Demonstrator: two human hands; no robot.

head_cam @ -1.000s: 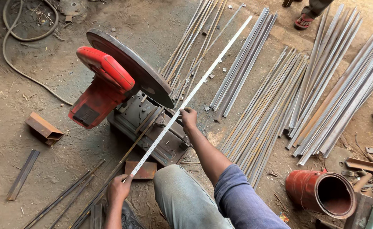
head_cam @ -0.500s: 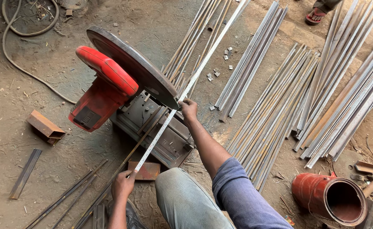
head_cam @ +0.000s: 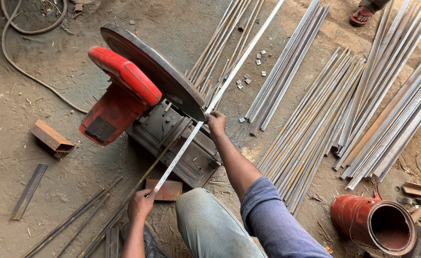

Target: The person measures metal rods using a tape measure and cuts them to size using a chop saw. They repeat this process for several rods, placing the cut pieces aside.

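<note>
A person crouched on a dirt workshop floor, seen from above. Their left hand (head_cam: 141, 204), at the lower centre of the frame, pinched the near end of a long, pale metal strip (head_cam: 210, 102) between closed fingers. Their right hand (head_cam: 216, 120), near the middle of the frame, closed around the same strip further along.

The strip ran diagonally from the lower centre to the top edge, passing across the base of a chop saw (head_cam: 181, 148) and under the lower edge of its dark cutting disc (head_cam: 153, 71). Held at two points like this, it lay straight and steady in the saw's vise. The saw's red motor housing (head_cam: 117, 98) was tilted up, at the left of centre, so the disc stood clear of the metal.

Bundles of long steel rods (head_cam: 325, 110) fanned across the right half of the frame, close to the right arm. A rusty red cylindrical drum (head_cam: 373, 222) lay on its side at the lower right. A short rusty angle piece (head_cam: 51, 138) sat at the left. A grey cable (head_cam: 16, 62) curled through the upper left. Another person's sandalled foot (head_cam: 363, 15) showed at the top right. No readable label or sign was visible.
</note>
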